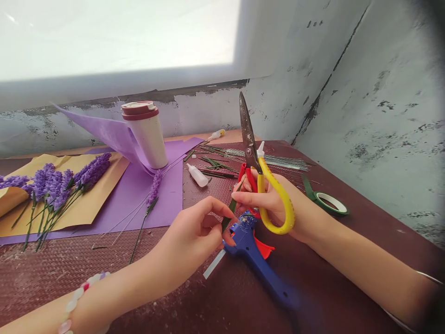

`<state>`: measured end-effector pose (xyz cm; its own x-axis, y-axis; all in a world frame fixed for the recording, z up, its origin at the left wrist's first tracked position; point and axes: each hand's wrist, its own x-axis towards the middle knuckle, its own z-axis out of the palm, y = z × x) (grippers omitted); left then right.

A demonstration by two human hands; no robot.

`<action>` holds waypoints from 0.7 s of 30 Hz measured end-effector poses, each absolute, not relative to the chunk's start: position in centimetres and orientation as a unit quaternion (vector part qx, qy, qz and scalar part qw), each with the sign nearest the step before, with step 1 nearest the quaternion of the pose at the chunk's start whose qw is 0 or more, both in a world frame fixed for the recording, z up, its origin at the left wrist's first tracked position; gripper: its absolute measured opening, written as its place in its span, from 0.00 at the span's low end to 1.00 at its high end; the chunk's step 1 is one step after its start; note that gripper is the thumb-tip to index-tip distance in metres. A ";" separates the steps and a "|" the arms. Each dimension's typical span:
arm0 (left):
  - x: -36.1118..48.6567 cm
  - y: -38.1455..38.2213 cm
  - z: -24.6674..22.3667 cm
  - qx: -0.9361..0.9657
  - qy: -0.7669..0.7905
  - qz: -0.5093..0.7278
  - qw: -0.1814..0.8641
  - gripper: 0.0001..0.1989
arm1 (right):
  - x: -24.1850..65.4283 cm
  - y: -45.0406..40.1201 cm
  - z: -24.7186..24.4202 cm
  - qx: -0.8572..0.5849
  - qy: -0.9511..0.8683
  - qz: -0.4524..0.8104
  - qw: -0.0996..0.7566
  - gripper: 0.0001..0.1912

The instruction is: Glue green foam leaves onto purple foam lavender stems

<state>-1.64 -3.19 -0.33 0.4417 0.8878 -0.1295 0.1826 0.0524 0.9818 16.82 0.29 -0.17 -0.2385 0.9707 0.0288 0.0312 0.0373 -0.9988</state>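
My left hand (203,227) pinches one end of a short dark green strip (229,212) between thumb and fingertips. At the strip's upper end, my right hand (260,197) holds it with its fingertips. Yellow-handled scissors (285,211) also hang in my right hand, their dark blades pointing up and closed together. Red plastic pieces (247,176) show just beyond the right fingers. Below both hands lies a blue glue gun (259,264) with a red trigger and a clear glue stick (213,264) sticking out of its rear.
Purple flowers (55,185) lie on brown paper (100,199) at the left. One flower stem (153,190) and a lidded cup (148,139) stand out against purple sheets (170,204). Behind my hands are a small bottle (198,176) and wires (278,161). Green tape (332,204) is at right.
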 end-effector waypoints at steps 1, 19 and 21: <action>-1.7 -3.1 -0.4 0.620 0.429 0.306 0.581 0.07 | 16.8 0.3 -0.2 -0.437 -0.572 0.541 0.434 0.13; -1.6 -2.8 0.3 0.616 0.442 0.325 0.566 0.02 | 16.8 0.4 -0.3 -0.443 -0.576 0.542 0.423 0.09; -1.6 -2.9 0.3 0.612 0.427 0.326 0.581 0.03 | 16.8 0.4 -0.3 -0.441 -0.573 0.547 0.422 0.09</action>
